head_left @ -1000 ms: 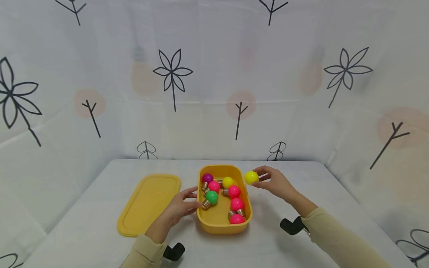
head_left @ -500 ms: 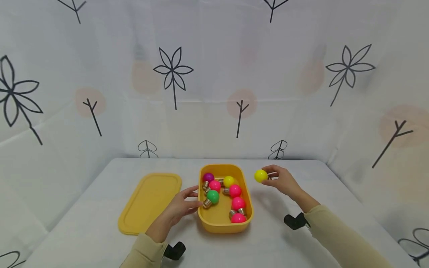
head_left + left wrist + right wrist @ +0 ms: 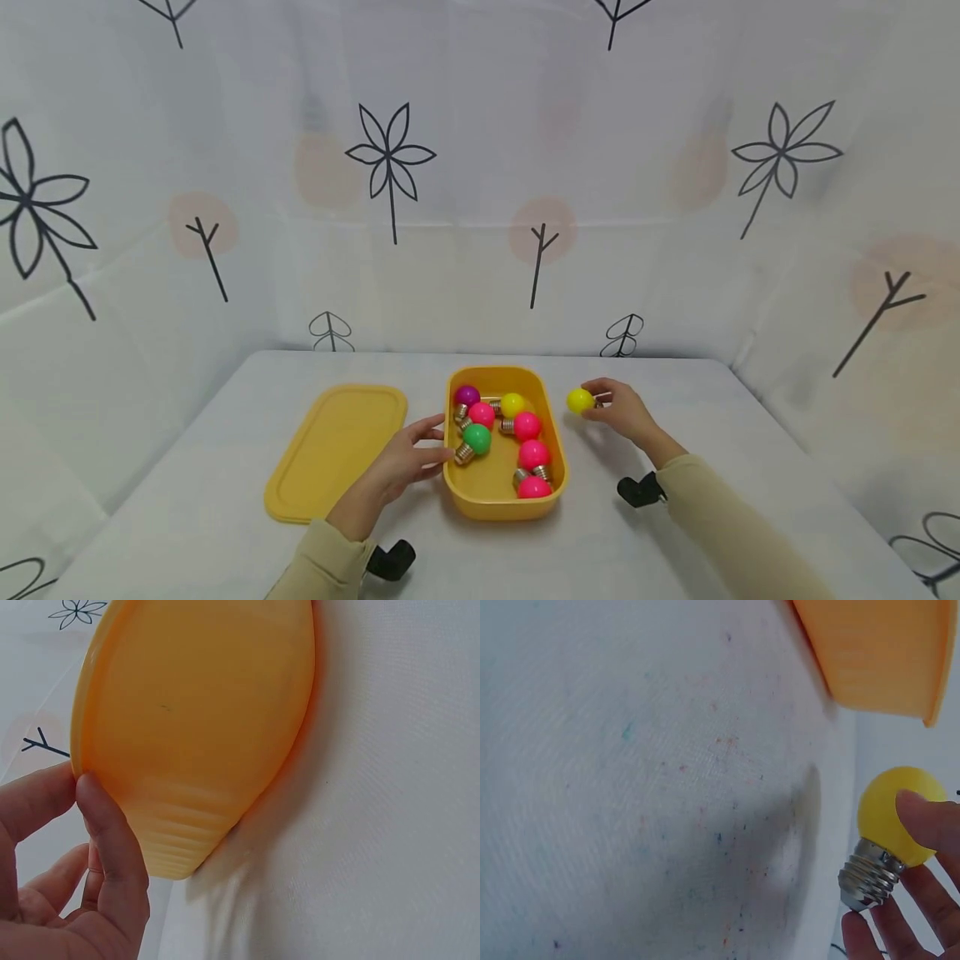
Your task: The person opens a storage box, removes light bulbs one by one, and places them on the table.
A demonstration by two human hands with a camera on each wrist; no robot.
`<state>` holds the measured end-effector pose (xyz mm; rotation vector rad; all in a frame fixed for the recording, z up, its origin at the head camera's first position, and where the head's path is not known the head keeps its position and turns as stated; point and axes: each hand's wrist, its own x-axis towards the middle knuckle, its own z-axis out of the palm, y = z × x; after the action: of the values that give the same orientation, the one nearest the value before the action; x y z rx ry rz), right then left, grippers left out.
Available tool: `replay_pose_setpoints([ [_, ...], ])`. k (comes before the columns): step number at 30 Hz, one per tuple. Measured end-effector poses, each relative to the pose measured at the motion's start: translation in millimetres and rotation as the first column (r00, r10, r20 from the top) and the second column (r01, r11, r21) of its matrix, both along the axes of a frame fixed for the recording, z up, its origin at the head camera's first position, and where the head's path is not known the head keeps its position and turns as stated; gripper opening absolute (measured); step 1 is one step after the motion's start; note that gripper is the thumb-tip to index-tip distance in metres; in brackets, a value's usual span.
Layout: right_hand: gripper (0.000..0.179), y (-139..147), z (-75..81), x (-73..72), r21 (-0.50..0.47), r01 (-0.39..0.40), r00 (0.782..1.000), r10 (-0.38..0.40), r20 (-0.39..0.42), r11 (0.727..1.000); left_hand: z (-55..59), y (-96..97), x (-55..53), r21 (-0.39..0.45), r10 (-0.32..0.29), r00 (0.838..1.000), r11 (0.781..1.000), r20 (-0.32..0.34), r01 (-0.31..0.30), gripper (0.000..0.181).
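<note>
My right hand (image 3: 628, 414) holds a yellow light bulb (image 3: 580, 401) just right of the yellow plastic container (image 3: 501, 510). In the right wrist view the thumb presses the bulb's round glass (image 3: 885, 817), with fingers behind it and one by the silver screw base (image 3: 870, 875). The left hand (image 3: 405, 460) pinches the container's left rim, thumb outside (image 3: 112, 840). Inside the container lie several bulbs: a purple one (image 3: 467, 396), a green one (image 3: 477, 438), another yellow one (image 3: 513, 405) and several pink ones (image 3: 527, 426).
A flat yellow lid (image 3: 337, 450) lies on the white tabletop (image 3: 637, 550), left of the container and beside the left forearm. Black wrist-worn devices (image 3: 392, 562) hang under both sleeves. A white patterned cloth (image 3: 465, 275) rises behind the table.
The right hand has carried the yellow bulb away from the container's right edge, then slightly lower and back left. The left hand stays at the rim.
</note>
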<state>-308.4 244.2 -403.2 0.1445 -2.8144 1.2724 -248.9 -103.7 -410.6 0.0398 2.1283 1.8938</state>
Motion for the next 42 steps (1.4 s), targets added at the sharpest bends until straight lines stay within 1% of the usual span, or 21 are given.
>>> replay_pose_setpoints([
  [4,0.043,-1,-6.1,-3.7,0.022,0.0,1.0,0.0,0.007,1.0,0.2,0.0,0.6,0.001,-0.002,1.0,1.0,-0.002,0.002,0.066],
  [12,0.043,-1,-12.1,-7.2,0.048,0.025,0.998,-0.028,0.059,0.999,0.6,0.9,0.9,0.009,-0.008,1.0,1.0,-0.012,0.008,0.067],
  [18,0.042,-3,-13.9,-7.5,0.066,0.013,0.998,-0.017,0.066,0.998,-1.3,1.4,0.1,0.006,-0.006,1.0,1.0,-0.01,0.006,0.067],
  [23,0.043,-4,-13.4,-7.6,0.085,0.011,0.998,-0.017,0.065,0.996,0.3,2.3,0.5,0.004,-0.004,1.0,1.0,-0.013,0.004,0.067],
  [29,0.046,-2,-6.6,-5.9,0.108,-0.007,0.998,0.001,0.058,0.994,2.0,2.7,2.8,-0.005,-0.001,1.0,1.0,-0.01,0.0,0.066],
  [34,0.048,-1,2.4,-4.0,0.124,-0.034,0.999,0.031,0.032,0.992,1.8,2.5,4.0,-0.005,0.007,1.0,1.0,-0.005,-0.007,0.067],
  [37,0.049,-1,9.2,-2.7,0.125,-0.051,0.999,0.049,0.014,0.991,1.6,2.1,4.4,-0.004,0.015,1.0,1.0,0.002,-0.015,0.067],
  [42,0.047,-3,23.3,0.6,0.154,-0.079,0.996,0.083,-0.023,0.985,1.5,1.3,4.5,-0.001,0.022,1.0,1.0,0.0,-0.022,0.068],
])
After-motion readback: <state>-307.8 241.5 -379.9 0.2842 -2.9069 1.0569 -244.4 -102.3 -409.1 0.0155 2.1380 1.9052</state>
